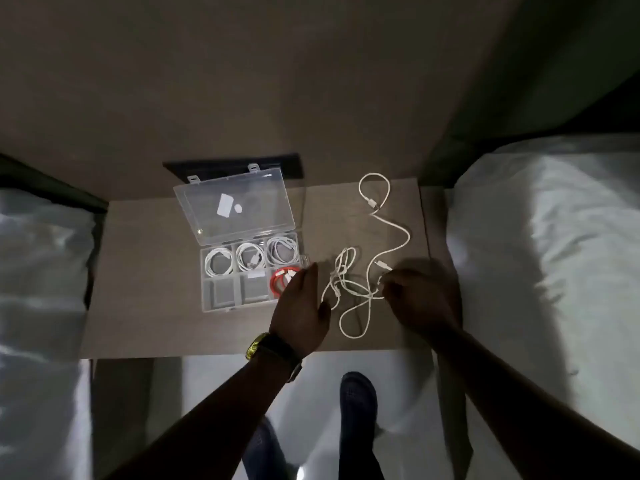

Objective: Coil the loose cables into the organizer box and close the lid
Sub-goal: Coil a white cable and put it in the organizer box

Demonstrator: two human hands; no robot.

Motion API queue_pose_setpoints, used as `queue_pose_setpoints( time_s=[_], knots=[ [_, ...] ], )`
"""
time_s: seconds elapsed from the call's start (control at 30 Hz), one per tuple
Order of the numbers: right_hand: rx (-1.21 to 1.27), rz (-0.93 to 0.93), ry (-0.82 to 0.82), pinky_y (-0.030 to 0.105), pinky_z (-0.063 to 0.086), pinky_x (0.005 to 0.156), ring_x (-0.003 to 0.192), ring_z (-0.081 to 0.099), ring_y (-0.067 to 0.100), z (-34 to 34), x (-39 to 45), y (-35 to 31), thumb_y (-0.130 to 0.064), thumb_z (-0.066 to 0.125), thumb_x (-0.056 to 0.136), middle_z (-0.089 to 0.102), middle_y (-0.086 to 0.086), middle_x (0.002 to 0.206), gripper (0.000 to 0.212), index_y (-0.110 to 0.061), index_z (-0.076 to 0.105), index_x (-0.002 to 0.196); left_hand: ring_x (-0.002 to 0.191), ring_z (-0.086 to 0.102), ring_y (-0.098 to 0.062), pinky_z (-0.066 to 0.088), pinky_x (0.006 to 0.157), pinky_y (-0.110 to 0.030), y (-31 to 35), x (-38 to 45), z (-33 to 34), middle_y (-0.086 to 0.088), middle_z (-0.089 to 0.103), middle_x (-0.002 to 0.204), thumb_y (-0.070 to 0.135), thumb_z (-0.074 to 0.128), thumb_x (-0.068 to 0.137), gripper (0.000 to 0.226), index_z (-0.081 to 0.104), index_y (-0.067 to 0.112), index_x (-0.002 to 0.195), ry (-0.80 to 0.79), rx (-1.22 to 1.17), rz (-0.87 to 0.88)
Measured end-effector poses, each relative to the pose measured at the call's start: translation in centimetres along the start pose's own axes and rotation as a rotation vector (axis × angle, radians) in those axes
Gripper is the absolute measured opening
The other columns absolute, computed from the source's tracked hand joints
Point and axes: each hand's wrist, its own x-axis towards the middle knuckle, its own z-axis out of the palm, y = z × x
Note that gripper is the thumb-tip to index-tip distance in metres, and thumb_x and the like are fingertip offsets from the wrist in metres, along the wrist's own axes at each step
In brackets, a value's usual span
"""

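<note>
A clear plastic organizer box [221, 304] sits on the bedside table with its lid [235, 206] propped open at the back. Three white coiled cables [249, 258] fill its back compartments, and a red coiled cable [282, 278] lies in the front right one. Loose white cables [349, 289] sprawl tangled on the table right of the box, one strand [374, 202] looping toward the back. My left hand [299, 306] hovers flat beside the box's right edge, fingers apart. My right hand [420, 299] pinches a cable end at the tangle.
The brown table [145, 271] stands between two beds with white bedding [554, 254] on the left and right. A dark panel [291, 164] sits on the wall behind the box. My legs and shoe [358, 396] are below the table's front edge.
</note>
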Motion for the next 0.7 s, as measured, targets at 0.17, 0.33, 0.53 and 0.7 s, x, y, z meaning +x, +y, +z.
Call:
queue_pose_setpoints(
  time_s=[0.17, 0.33, 0.53, 0.7],
  knots=[
    [-0.055, 0.124, -0.112, 0.031, 0.048, 0.085, 0.098, 0.067, 0.027, 3.6, 0.8, 0.8, -0.020, 0.045, 0.099, 0.074, 0.010, 0.105, 0.027, -0.013, 0.071, 0.097, 0.109, 0.061, -0.038, 0.050, 0.085, -0.037, -0.7, 0.6, 2.1, -0.019, 0.062, 0.124, 0.006, 0.066, 0.077, 0.062, 0.049, 0.009, 0.136, -0.020, -0.023, -0.094],
    [0.074, 0.389, 0.031, 0.032, 0.044, 0.092, 0.104, 0.065, 0.032, 4.2, 2.4, 2.4, -0.020, 0.052, 0.100, 0.071, 0.021, 0.109, 0.029, 0.002, 0.072, 0.100, 0.108, 0.061, -0.033, 0.049, 0.084, -0.034, -0.4, 1.3, 3.5, -0.014, 0.063, 0.122, 0.011, 0.065, 0.082, 0.053, 0.052, 0.014, 0.134, 0.005, -0.077, -0.139],
    [0.216, 0.412, 0.390, 0.040, 0.046, 0.092, 0.103, 0.062, 0.039, 0.1, 7.6, 2.7, -0.010, 0.060, 0.088, 0.066, 0.025, 0.105, 0.015, 0.003, 0.062, 0.095, 0.092, 0.064, -0.025, 0.045, 0.073, -0.025, -0.3, 1.0, 4.2, -0.007, 0.065, 0.106, 0.012, 0.063, 0.084, 0.042, 0.056, 0.016, 0.125, 0.054, -0.121, -0.108],
    [-0.087, 0.318, 0.141, 0.039, 0.037, 0.098, 0.117, 0.054, 0.037, -0.8, 14.1, 1.8, -0.040, 0.054, 0.095, 0.063, 0.023, 0.123, 0.044, -0.002, 0.061, 0.115, 0.088, 0.063, -0.018, 0.039, 0.069, -0.016, 0.0, 1.1, 3.6, 0.000, 0.065, 0.101, 0.012, 0.064, 0.085, 0.036, 0.058, 0.020, 0.121, 0.104, -0.171, -0.082]
  ],
)
